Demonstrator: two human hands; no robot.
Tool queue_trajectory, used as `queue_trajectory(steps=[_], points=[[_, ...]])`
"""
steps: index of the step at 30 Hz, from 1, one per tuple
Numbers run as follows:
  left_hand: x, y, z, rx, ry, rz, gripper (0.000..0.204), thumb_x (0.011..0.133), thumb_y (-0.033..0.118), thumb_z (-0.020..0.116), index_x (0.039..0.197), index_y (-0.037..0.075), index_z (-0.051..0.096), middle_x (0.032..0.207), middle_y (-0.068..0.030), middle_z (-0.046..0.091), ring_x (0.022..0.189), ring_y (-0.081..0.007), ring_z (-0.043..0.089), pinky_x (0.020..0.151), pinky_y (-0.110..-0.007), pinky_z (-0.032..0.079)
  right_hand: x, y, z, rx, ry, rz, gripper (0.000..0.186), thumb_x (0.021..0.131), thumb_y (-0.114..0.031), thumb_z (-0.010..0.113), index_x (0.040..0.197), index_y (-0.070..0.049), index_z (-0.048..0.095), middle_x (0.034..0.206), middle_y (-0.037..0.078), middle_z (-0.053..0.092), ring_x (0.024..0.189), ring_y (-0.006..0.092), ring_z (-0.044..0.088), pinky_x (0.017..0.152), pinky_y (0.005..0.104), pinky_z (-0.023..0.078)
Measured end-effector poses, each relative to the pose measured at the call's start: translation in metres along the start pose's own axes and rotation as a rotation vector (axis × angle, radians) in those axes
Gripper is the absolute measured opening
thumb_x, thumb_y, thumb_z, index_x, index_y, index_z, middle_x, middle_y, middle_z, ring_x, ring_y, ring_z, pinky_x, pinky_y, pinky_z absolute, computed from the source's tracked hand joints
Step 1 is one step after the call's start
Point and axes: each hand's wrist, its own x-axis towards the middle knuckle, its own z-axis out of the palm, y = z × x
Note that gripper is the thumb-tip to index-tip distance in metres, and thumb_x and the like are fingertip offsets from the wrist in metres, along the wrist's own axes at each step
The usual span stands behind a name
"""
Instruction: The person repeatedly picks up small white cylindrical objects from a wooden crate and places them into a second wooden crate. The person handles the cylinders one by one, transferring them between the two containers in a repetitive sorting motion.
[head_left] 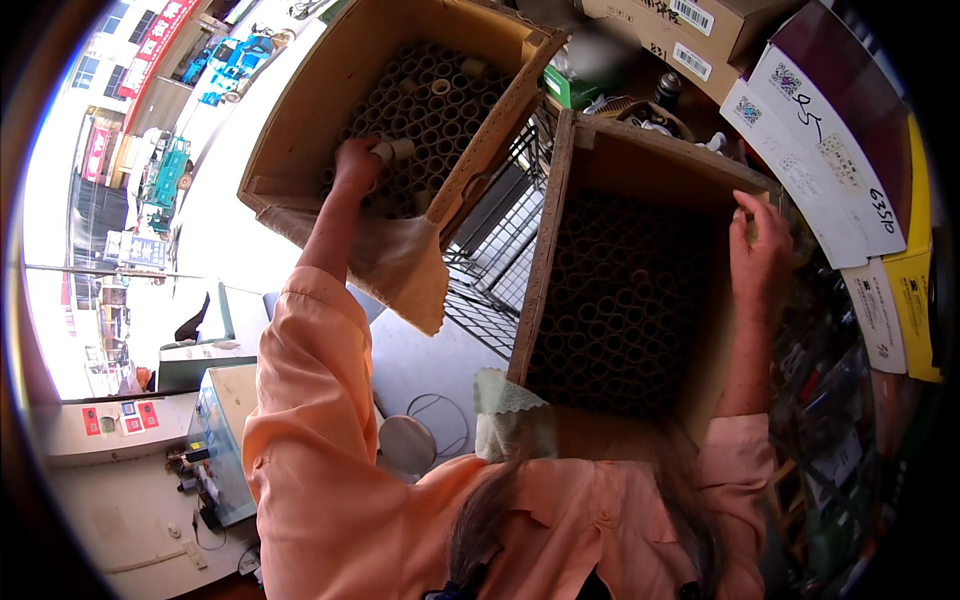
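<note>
Left hand: over the interior of the left wooden box, toward its left wall and near end. The fingers were curled in a narrow grip around one pale tube, whose open end pointed to the right. The held tube lay tilted nearly level, just above the standing tubes that filled the floor of that box. Toward the far end a few tubes stood proud of the rest. A cloth with a scalloped edge draped over the near end of the box and hung past its near right corner.

Right hand: at the right wall of the right wooden box, close to the far right corner. The fingers were bent, thumb and forefinger near each other; could not tell whether they held anything or touched the rim. Dark tubes stood packed on end inside this box, partly lost in shadow.

A pale green cloth hung at the near left corner of the right box. Between the two boxes, lower down, a wire basket was visible. White cartons stood beyond the far right corner.
</note>
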Motion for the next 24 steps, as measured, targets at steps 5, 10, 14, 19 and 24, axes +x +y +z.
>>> queue_trajectory(steps=[5,10,14,19,24], points=[[-0.047,0.066,-0.013,-0.722,0.073,0.075,0.028,0.082,-0.005,0.057,0.109,-0.002,0.063,0.096,-0.0133,0.066,0.08,-0.0205,0.066,0.068,-0.029,0.056,-0.001,-0.002,-0.002,0.025,0.002,0.006,0.019,0.081,-0.005,0.06,0.1,-0.01,0.064,0.097,0.008,0.064,0.089,0.0276,0.059,0.08,0.0369,0.047],[-0.115,0.151,-0.012,-0.921,0.003,0.318,0.028,0.084,-0.001,0.057,0.112,-0.003,0.06,0.102,-0.0137,0.065,0.092,-0.022,0.065,0.082,-0.033,0.055,-0.003,0.003,-0.001,0.072,0.043,0.004,0.019,0.082,-0.006,0.06,0.1,-0.009,0.064,0.098,0.008,0.064,0.091,0.028,0.058,0.08,0.0369,0.047],[-0.171,0.219,0.005,-1.136,-0.084,0.394,0.029,0.082,0.0,0.063,0.111,0.0,0.062,0.102,-0.0095,0.065,0.092,-0.0152,0.063,0.082,-0.029,0.052,-0.004,0.007,0.006,0.312,0.072,0.047,0.016,0.083,-0.006,0.061,0.099,-0.005,0.065,0.089,0.008,0.065,0.079,0.0204,0.062,0.072,0.0298,0.05],[-0.219,0.272,0.039,-1.103,-0.136,0.494,0.03,0.08,-0.005,0.063,0.11,-0.001,0.062,0.101,-0.0079,0.065,0.091,-0.0128,0.061,0.083,-0.026,0.049,-0.009,-0.004,-0.001,0.904,-0.224,0.343,0.017,0.086,-0.015,0.064,0.099,-0.004,0.066,0.087,0.003,0.065,0.076,0.0091,0.059,0.07,0.0228,0.049],[-0.229,0.275,0.09,-0.911,-0.125,0.481,0.03,0.071,-0.004,0.068,0.101,-0.004,0.063,0.102,-0.0082,0.061,0.092,-0.0179,0.062,0.082,-0.029,0.05,-0.008,-0.005,-0.007,1.251,-0.476,0.453,0.03,0.087,-0.028,0.064,0.103,-0.003,0.065,0.088,0.003,0.066,0.077,0.0097,0.062,0.072,0.0237,0.051]])
